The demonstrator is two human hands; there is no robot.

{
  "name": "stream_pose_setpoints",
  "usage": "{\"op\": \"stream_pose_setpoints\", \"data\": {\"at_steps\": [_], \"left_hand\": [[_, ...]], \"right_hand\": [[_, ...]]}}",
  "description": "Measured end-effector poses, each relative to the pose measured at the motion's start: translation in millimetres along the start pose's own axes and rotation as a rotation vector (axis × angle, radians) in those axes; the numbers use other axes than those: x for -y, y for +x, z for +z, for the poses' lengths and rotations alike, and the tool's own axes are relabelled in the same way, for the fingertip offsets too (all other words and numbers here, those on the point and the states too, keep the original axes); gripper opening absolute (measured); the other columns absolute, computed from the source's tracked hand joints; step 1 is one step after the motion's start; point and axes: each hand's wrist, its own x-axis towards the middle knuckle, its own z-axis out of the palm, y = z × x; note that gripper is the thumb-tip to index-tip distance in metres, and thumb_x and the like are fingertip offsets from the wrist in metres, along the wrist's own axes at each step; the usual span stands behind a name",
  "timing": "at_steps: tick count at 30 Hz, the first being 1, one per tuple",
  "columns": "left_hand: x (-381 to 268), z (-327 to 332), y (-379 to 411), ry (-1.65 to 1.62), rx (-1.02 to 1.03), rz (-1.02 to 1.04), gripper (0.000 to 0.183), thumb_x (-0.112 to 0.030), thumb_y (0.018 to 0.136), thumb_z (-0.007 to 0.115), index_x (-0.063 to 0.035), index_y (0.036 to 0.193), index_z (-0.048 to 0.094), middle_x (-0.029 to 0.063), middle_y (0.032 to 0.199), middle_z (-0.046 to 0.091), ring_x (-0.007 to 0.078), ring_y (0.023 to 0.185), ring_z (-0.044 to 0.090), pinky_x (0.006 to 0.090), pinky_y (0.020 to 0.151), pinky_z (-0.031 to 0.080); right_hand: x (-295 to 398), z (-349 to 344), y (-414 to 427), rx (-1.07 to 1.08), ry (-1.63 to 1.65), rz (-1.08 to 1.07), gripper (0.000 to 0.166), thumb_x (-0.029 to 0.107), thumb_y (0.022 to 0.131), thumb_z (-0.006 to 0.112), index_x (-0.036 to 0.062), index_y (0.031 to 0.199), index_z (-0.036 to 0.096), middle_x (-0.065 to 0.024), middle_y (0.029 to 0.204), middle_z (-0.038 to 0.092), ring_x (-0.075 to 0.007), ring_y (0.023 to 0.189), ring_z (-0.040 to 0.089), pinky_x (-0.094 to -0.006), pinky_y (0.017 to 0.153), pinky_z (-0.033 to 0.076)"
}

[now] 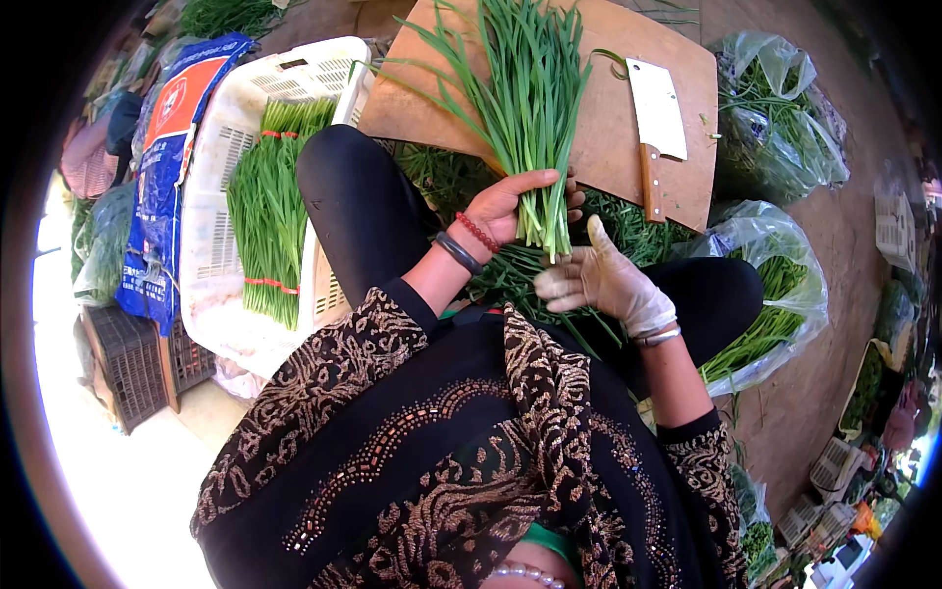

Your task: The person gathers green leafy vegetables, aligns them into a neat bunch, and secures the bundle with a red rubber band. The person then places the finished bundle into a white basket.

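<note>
My left hand, with a red bead bracelet and a dark bangle at the wrist, grips a bunch of garlic chives near its pale stem ends. The long green leaves of the bunch reach away over a wooden board. Just below the stem ends is my right hand in a thin whitish glove. Its thumb is raised and its blurred fingers are spread, with nothing held in them. A cleaver with a wooden handle lies flat on the board's right side. Loose green leaves lie between my legs.
To the left, a white plastic crate holds chives tied with red bands. Beside it stands a blue printed sack. Clear plastic bags of greens and chives stand at the right. Another person is at the far left.
</note>
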Motion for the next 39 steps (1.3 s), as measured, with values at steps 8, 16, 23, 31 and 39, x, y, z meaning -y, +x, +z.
{"op": "stream_pose_setpoints", "data": {"at_steps": [8, 16, 23, 31, 39], "left_hand": [[4, -7, -2, 0.038, 0.031, -0.017, 0.030, -0.013, 0.091, 0.064, 0.0010, 0.117, 0.058, 0.0116, 0.107, 0.066, 0.0252, 0.102, 0.064, 0.0443, 0.096, 0.051], [4, -1, -11, 0.035, -0.058, -0.038, 0.024, -0.007, 0.088, 0.065, 0.0022, 0.109, 0.062, 0.0108, 0.094, 0.069, 0.0248, 0.093, 0.067, 0.0436, 0.093, 0.053], [-38, 17, -7, 0.271, -0.118, -0.081, 0.021, -0.011, 0.087, 0.065, 0.0031, 0.102, 0.061, 0.0092, 0.087, 0.066, 0.0208, 0.077, 0.065, 0.0362, 0.074, 0.057], [-81, 59, 12, 0.382, -0.089, -0.017, 0.021, -0.009, 0.087, 0.063, 0.0057, 0.101, 0.058, 0.0094, 0.085, 0.062, 0.0185, 0.075, 0.062, 0.0339, 0.072, 0.055], [-48, 21, 11, 0.339, -0.203, -0.185, 0.025, -0.007, 0.087, 0.062, 0.0057, 0.108, 0.056, 0.0084, 0.087, 0.062, 0.0172, 0.077, 0.062, 0.0320, 0.070, 0.057]], "right_hand": [[-15, -3, 11, 0.120, 0.275, 0.039, 0.037, 0.046, 0.100, 0.045, 0.0116, 0.090, 0.053, 0.0032, 0.068, 0.049, -0.0050, 0.050, 0.042, -0.0185, 0.046, 0.040], [-26, 6, 5, 0.042, 0.062, 0.012, 0.045, 0.047, 0.099, 0.046, 0.0040, 0.094, 0.059, -0.0045, 0.068, 0.060, -0.0103, 0.050, 0.053, -0.0230, 0.047, 0.048], [-49, -14, -7, 0.036, 0.010, -0.112, 0.043, 0.040, 0.101, 0.045, -0.0004, 0.103, 0.061, -0.0088, 0.080, 0.068, -0.0114, 0.058, 0.062, -0.0226, 0.054, 0.052], [-60, -6, -76, 0.119, 0.176, -0.429, 0.043, 0.035, 0.102, 0.044, -0.0040, 0.109, 0.061, -0.0112, 0.078, 0.068, -0.0117, 0.055, 0.061, -0.0229, 0.051, 0.052], [-124, -153, -227, -0.583, 0.951, -1.104, 0.026, 0.030, 0.096, 0.058, 0.0043, 0.100, 0.063, -0.0010, 0.067, 0.058, -0.0102, 0.051, 0.050, -0.0232, 0.043, 0.039]]}}
